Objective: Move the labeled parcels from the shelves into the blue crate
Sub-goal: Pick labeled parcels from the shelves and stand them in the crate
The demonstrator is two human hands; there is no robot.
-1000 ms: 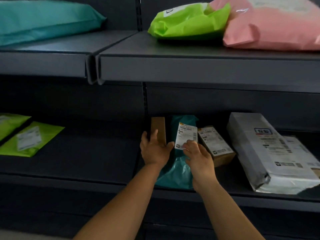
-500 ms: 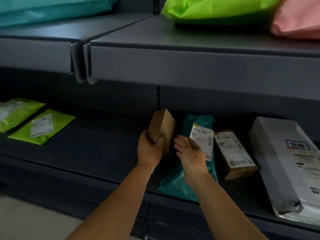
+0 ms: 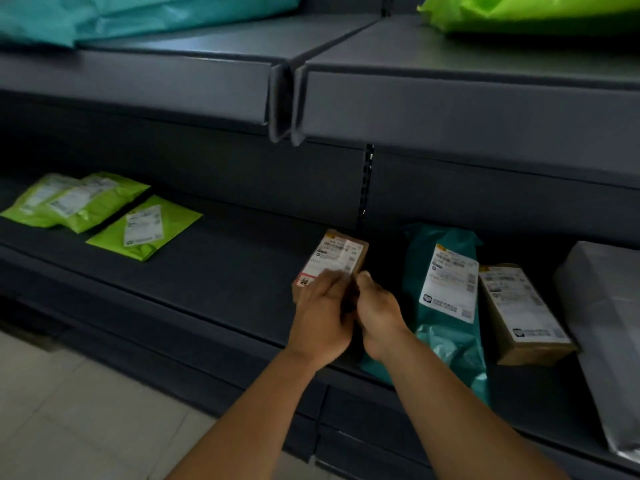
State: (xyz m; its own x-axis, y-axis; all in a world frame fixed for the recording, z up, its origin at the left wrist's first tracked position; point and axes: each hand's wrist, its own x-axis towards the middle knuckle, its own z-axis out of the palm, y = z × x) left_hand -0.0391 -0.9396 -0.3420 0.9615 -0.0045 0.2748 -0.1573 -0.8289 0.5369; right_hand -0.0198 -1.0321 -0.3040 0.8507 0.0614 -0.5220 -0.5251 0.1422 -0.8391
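A small brown cardboard parcel (image 3: 337, 258) with a white label facing up is held over the lower shelf (image 3: 221, 271). My left hand (image 3: 323, 315) grips its near end from the left, and my right hand (image 3: 377, 313) closes on its right edge. Just to the right lie a teal labeled bag (image 3: 446, 282), a second brown labeled box (image 3: 523, 313) and a large grey parcel (image 3: 609, 323). The blue crate is not in view.
Several green labeled mailers (image 3: 83, 206) lie at the left of the lower shelf. The upper shelf (image 3: 433, 109) juts out overhead, carrying a teal bag (image 3: 138, 15) and a green bag (image 3: 526, 12). Pale floor tiles (image 3: 69, 427) show at the bottom left.
The brown parcel was standing on edge in my left hand; now it is turned label-up and both hands hold it. My right hand left the teal bag's label. The view shifted left.
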